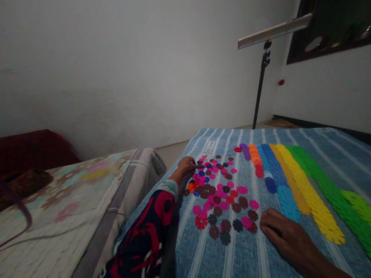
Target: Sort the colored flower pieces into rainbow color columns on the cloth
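Notched plastic discs (216,199) lie loosely mixed on a blue striped cloth (191,247), in pink, brown, black, red and a few blue and orange. At the far left edge of this pile is my left hand (185,166), fingers bent together at the discs; whatever they pinch is too small to make out. My right hand (281,227) rests on the cloth just right of the pile, its fingers curled in and no disc seen in them. Beyond it, overlapping discs form single-colour rows, among them a yellow row (310,193), a green row (327,185) and a blue row (274,166).
Left of the striped cloth, across a gap, stands another surface with a floral cover (81,197). A purple strap or cable (21,210) crosses its left end. A black stand (260,88) holding a long light panel (275,31) rises behind, near the white wall (130,69).
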A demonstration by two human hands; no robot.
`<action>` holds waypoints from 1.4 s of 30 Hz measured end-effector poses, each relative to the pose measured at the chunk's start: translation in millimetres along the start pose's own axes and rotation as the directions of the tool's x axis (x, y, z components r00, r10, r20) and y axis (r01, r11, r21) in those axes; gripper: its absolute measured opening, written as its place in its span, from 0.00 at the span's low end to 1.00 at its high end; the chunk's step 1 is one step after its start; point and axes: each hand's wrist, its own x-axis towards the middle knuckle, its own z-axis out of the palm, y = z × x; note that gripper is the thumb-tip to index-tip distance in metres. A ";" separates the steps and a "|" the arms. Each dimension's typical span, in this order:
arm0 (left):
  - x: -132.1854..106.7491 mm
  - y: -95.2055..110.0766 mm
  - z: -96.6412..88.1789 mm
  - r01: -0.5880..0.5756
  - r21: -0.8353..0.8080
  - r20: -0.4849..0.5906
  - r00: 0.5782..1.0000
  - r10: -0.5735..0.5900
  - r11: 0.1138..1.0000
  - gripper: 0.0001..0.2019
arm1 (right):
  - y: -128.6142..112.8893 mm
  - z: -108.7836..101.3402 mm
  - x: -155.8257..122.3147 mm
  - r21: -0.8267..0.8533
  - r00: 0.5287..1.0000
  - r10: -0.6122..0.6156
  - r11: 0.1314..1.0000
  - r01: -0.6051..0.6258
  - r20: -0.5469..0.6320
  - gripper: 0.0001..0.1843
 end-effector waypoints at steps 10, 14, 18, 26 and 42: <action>10.4 -16.9 15.2 0.073 -0.495 -0.046 0.993 -0.110 0.866 0.03 | -3.0 -1.8 0.9 -0.018 0.999 -0.025 1.000 0.025 -0.026 0.15; 5.9 -22.2 15.9 0.091 -0.756 -0.037 0.983 -0.180 0.649 0.05 | -1.5 -0.9 0.1 -0.018 1.000 -0.024 1.000 0.024 -0.013 0.15; -0.8 -28.5 11.5 0.089 -0.827 -0.048 0.973 -0.226 0.555 0.07 | 2.9 1.5 -1.7 -0.024 1.000 -0.016 1.000 0.017 0.013 0.15; -4.0 -36.2 8.9 0.063 -0.792 -0.088 0.972 -0.216 0.607 0.06 | 6.4 2.8 -2.4 -0.025 1.000 -0.007 1.000 0.008 0.023 0.15; -17.6 68.3 15.6 -0.312 -0.653 -0.150 0.946 0.286 0.690 0.04 | -6.6 -6.5 7.9 -0.020 1.000 -0.023 1.000 0.023 -0.015 0.13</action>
